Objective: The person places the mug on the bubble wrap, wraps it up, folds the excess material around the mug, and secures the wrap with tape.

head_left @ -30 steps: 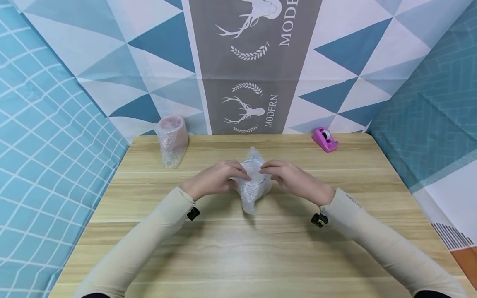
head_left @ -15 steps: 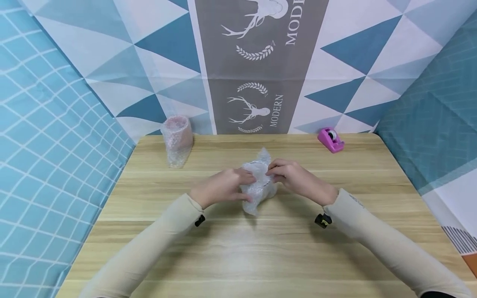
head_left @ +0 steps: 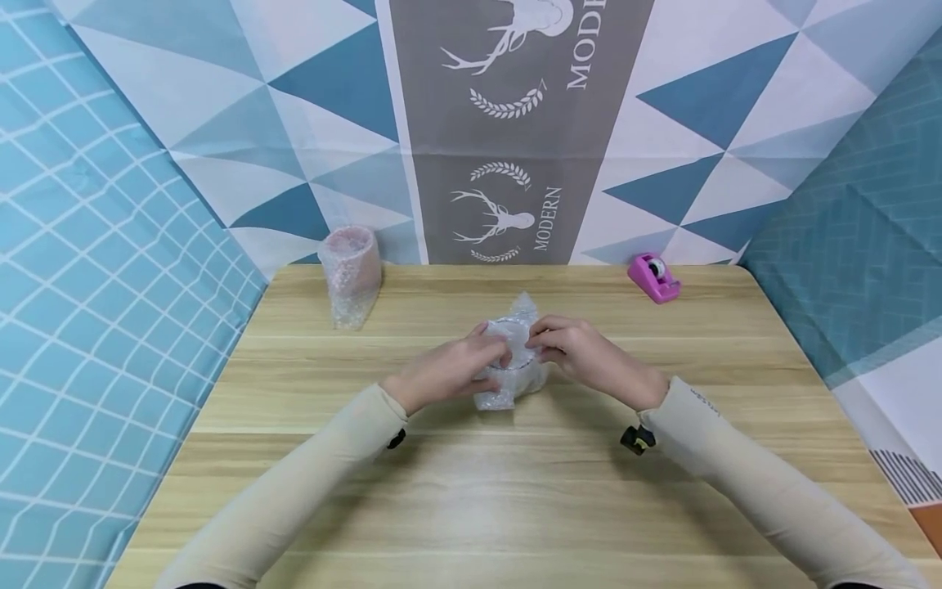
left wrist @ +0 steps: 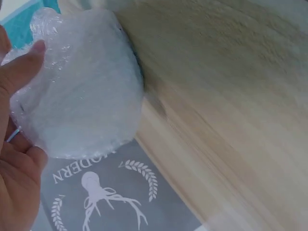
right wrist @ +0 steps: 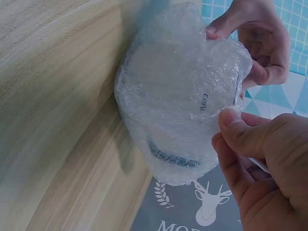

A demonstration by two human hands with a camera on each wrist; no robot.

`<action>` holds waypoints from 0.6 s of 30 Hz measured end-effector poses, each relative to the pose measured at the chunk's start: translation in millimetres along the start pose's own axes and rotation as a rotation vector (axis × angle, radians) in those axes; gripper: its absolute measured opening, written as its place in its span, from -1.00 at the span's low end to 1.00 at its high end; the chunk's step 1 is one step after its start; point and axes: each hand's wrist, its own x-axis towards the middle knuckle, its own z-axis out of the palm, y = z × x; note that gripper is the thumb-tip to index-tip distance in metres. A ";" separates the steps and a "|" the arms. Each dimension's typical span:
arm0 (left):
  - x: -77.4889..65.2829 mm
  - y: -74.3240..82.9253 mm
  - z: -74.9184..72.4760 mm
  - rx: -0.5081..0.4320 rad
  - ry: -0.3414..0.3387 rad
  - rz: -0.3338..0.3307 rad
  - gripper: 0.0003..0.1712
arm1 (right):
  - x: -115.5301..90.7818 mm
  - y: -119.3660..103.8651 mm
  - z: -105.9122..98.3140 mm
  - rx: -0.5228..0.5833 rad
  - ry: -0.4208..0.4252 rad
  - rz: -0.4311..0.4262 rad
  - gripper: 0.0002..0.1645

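A white, cup-like item (right wrist: 163,82) wrapped in bubble wrap (head_left: 499,399) is between both hands at mid-table. Dark blue print shows through the plastic in the right wrist view. My left hand (head_left: 458,368) pinches the wrap at the left side of the round rim, fingers bent over the top and thumb (left wrist: 24,70) against the side. On the opposite side my right hand (head_left: 585,353) pinches the wrap's edge at the rim between thumb and fingertips. Loose corners of plastic stick out at the far and near ends.
At the back left of the wooden table (head_left: 471,507) stands a pink cylindrical item (head_left: 355,274) in bubble wrap. A magenta tape dispenser (head_left: 653,278) sits at the back right. Patterned cloth walls (head_left: 508,164) border the table behind and on both sides.
The left fingers have shifted on the wrap and bent over the rim, and the near flap has folded up shorter. My right hand has moved in to the rim and gripped the plastic there.
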 end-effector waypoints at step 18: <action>-3.0 -7.3 24.3 0.242 0.198 0.098 -0.54 | -0.9 1.2 3.2 -0.008 0.010 -0.016 -0.73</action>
